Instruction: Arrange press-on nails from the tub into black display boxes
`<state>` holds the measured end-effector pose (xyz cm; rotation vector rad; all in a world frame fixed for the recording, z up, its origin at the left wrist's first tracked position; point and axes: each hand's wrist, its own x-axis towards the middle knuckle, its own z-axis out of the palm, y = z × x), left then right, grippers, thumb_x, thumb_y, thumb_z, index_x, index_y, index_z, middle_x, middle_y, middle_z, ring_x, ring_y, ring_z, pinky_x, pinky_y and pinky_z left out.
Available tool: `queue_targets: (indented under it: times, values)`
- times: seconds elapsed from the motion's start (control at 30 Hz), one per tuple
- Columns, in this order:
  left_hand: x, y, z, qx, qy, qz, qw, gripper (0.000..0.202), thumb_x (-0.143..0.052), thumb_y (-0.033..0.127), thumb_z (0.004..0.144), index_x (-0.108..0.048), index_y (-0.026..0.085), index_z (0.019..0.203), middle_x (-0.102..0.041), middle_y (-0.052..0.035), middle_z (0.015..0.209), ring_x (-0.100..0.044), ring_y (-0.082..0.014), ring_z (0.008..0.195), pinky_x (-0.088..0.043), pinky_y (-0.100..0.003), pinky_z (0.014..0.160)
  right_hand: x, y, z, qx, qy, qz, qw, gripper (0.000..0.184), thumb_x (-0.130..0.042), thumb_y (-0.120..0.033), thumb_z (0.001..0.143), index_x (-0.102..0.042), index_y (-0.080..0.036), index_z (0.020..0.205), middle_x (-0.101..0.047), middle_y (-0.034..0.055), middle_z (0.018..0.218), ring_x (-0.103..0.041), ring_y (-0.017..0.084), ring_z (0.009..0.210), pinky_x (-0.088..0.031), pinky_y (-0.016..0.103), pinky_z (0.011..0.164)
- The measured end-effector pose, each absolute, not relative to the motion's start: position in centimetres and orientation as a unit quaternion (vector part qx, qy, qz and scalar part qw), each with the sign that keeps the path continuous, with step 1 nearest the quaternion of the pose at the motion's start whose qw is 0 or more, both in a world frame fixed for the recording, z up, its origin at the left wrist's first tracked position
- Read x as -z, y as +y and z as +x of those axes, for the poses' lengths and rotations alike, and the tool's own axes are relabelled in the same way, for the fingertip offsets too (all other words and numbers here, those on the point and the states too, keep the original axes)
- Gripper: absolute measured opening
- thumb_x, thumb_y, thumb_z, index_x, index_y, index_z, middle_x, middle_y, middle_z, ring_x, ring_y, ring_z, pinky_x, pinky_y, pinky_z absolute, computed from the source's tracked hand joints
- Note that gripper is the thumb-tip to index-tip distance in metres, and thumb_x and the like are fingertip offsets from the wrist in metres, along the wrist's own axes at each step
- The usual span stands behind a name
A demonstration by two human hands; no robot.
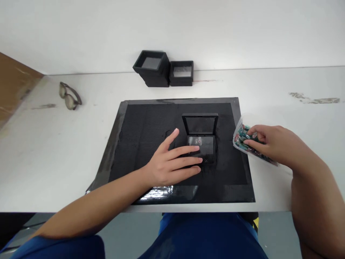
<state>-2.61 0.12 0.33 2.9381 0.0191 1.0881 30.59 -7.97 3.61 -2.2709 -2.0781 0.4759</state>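
Note:
A small black box with a hinged lid lies open before me. Its lid (201, 125) stands up, with a clear window in a black frame, and its shallow base (208, 150) has a glossy dark surface with small pale marks. Over the left part of that base, my left hand (171, 162) is spread flat, fingers apart and holding nothing. To the right, my right hand (272, 142) reaches into a clear plastic tub (237, 144) of small green and reddish pieces (240, 136). Its thumb and fingers are curled in a pinch among them; what lies between the fingertips is too small to name.
Under the box is a black ribbed mat (145, 136) with taped edges. Behind it stand a tall stack of black boxes (155, 73) and a shorter stack (181, 73). Sunglasses (70, 96) lie at the far left, near a brown panel (16, 86).

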Motion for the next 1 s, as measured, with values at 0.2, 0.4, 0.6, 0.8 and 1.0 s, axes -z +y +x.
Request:
queue_targets:
  times: [0.2,0.4,0.6,0.8,1.0]
  values:
    - [-0.2,0.2,-2.6,-0.346,0.007,0.938,0.016,0.009,-0.079,0.021,0.084,-0.072,0.025,0.088,-0.080,0.0082,0.098,-0.074,-0.0180,0.109,-0.019,-0.055,0.135,-3.9,-7.9,30.1,-0.190,-0.671,-0.716,-0.003,0.024,-0.050,-0.047,0.092,-0.065,-0.028,0.089,-0.061,0.0019,0.067,-0.053,0.020,0.059,-0.033,0.032,0.054]
    - [-0.2,0.4,-2.8,-0.333,0.006,0.943,0.018,0.008,-0.073,0.023,0.088,-0.073,0.026,0.096,-0.080,0.0073,0.100,-0.074,-0.0190,0.111,-0.018,-0.055,0.135,-4.6,-8.2,30.1,-0.219,-0.660,-0.718,0.041,0.030,-0.047,-0.053,0.094,-0.064,-0.029,0.091,-0.054,-0.0011,0.058,-0.050,0.018,0.055,-0.032,0.032,0.054]
    - [-0.3,0.9,-3.2,-0.355,0.007,0.935,0.015,0.016,-0.078,0.023,0.082,-0.074,0.025,0.097,-0.080,0.0077,0.098,-0.073,-0.0203,0.112,-0.022,-0.056,0.133,-5.9,-8.8,30.4,-0.235,-0.634,-0.722,0.147,0.031,-0.047,-0.050,0.098,-0.061,-0.025,0.086,-0.054,-0.0028,0.061,-0.045,0.013,0.055,-0.034,0.029,0.053]
    - [-0.3,1.0,-3.3,-0.361,0.006,0.932,0.015,0.013,-0.076,0.024,0.084,-0.074,0.028,0.096,-0.079,0.0084,0.096,-0.073,-0.0198,0.113,-0.028,-0.056,0.131,-5.6,-9.1,30.6,-0.183,-0.616,-0.721,0.259,0.017,-0.059,-0.035,0.089,-0.066,-0.022,0.080,-0.062,0.0000,0.071,-0.048,0.013,0.062,-0.036,0.029,0.057]
    - [0.0,1.1,-3.4,-0.369,0.023,0.928,0.036,0.014,-0.076,0.023,0.083,-0.074,0.029,0.096,-0.080,0.0105,0.094,-0.073,-0.0198,0.113,-0.031,-0.053,0.131,-5.1,-9.4,30.8,-0.111,-0.624,-0.696,0.336,0.010,-0.066,-0.024,0.082,-0.074,-0.023,0.088,-0.054,-0.0034,0.059,-0.044,0.011,0.054,-0.036,0.027,0.052]
